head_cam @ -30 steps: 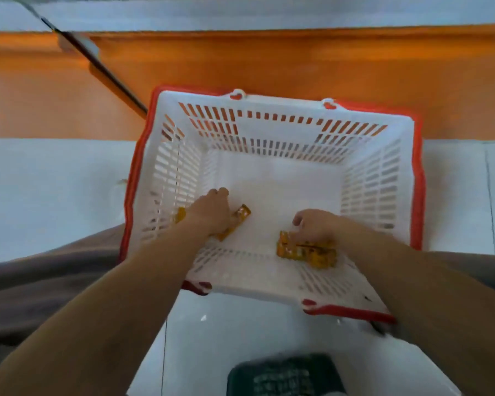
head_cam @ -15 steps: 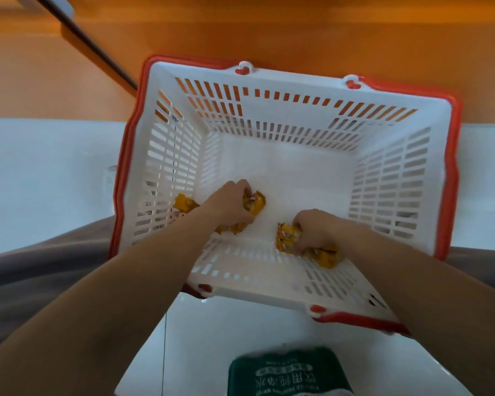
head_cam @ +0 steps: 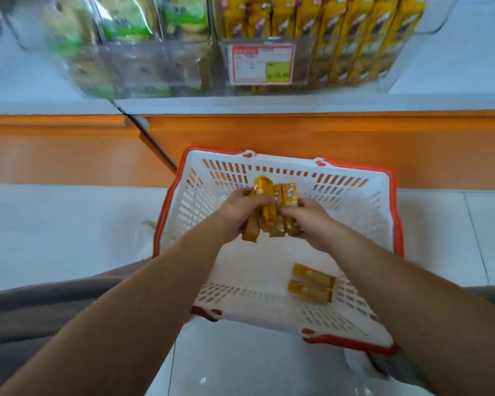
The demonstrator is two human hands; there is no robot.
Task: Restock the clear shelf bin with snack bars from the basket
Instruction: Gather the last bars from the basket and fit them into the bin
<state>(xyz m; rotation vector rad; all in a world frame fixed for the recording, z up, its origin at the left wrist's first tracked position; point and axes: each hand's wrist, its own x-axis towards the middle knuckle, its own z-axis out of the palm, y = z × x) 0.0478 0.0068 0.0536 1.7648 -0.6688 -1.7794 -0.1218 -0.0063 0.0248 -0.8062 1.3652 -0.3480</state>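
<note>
A white basket with a red rim (head_cam: 380,212) stands on the floor below the shelf. Above its middle, my left hand (head_cam: 240,210) and my right hand (head_cam: 309,218) meet, each gripping a bunch of yellow snack bars (head_cam: 272,207) held upright between them. Two more snack bars (head_cam: 312,282) lie side by side on the basket's floor near its front right. On the shelf at the top, a clear bin (head_cam: 369,52) holds rows of the same yellow bars behind a price label (head_cam: 262,64).
A second clear bin (head_cam: 126,52) with green packs stands left of the yellow one. An orange shelf front (head_cam: 326,138) runs across below the bins. White floor tiles (head_cam: 55,230) surround the basket. My grey trousers (head_cam: 40,315) show at the lower left.
Both hands have lifted out of the basket's bottom with bars and come together above it. The view has tilted up, bringing the shelf bins into sight. Two bars stay in the basket.
</note>
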